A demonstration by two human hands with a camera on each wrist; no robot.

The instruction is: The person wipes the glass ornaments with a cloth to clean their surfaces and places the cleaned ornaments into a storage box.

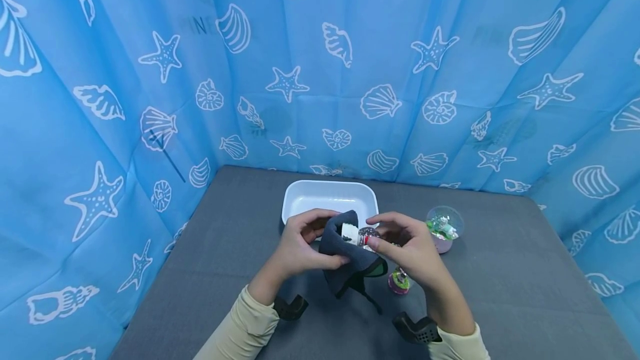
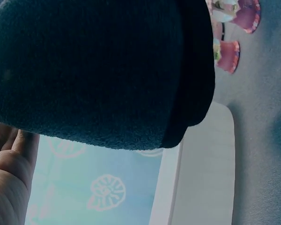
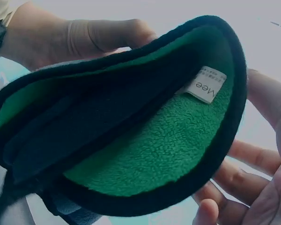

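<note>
My left hand [image 1: 305,240] grips a folded cleaning cloth [image 1: 345,251], dark grey outside with green plush inside and black edging. Its plush lining and a white label [image 3: 208,84] face the right wrist view. Within the cloth's fold, a small snow globe [image 1: 368,235] with a white base and a bit of red shows in the head view. My right hand [image 1: 407,243] pinches that globe between thumb and fingers. The dark cloth [image 2: 98,65] fills much of the left wrist view and hides most of the left hand there.
A white rectangular tray [image 1: 330,184] stands behind the hands. To the right is a larger snow globe [image 1: 444,228] on a pink base, and a small pink-based globe [image 1: 399,281] stands nearer, beside the right wrist. A blue shell-print curtain [image 1: 310,71] hangs behind the grey table [image 1: 520,271].
</note>
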